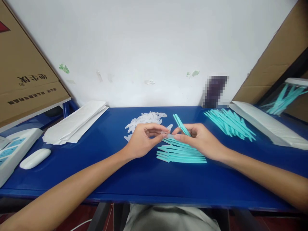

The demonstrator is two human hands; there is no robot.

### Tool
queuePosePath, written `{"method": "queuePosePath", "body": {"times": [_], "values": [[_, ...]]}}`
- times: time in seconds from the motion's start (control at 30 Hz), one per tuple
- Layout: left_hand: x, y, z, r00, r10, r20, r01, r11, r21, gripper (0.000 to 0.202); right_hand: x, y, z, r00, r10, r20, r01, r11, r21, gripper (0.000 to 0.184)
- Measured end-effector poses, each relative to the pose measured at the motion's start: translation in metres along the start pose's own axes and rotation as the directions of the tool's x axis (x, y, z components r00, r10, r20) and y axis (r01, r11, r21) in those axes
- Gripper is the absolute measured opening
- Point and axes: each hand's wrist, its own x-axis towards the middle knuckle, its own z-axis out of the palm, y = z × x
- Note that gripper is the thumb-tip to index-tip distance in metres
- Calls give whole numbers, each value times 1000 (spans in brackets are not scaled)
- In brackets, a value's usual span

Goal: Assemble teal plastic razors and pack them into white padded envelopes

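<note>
Left hand [141, 141] pinched on clear cap [170, 136]; right hand [204, 141] at its 3 o'clock, curled on teal sticks [184, 129]. Cap pile [144, 120] at left hand's 12. Probably capping; next needs tip-to-cap alignment.

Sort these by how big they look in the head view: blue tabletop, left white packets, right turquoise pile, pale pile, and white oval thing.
1. Blue tabletop
2. Left white packets
3. Right turquoise pile and pale pile: too close to rank; the left hand partly hides the pale one
4. White oval thing
</note>
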Motion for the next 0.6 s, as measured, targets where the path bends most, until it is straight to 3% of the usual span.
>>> {"method": "queuePosePath", "body": {"times": [0.27,0.5,0.6], "values": [[-1,0,2,994,-70,84,76,995,-63,19,1,3,-1,992,-89,-89,85,995,-48,38],[-2,2,3,990,-69,124,68,998,11,21,0,8,1,965,-151,-214,116,979,-165,35],[-1,-3,4,993,-60,104,55,997,54,22,1,9,3,965,-157,-208,118,975,-190,34]]}}
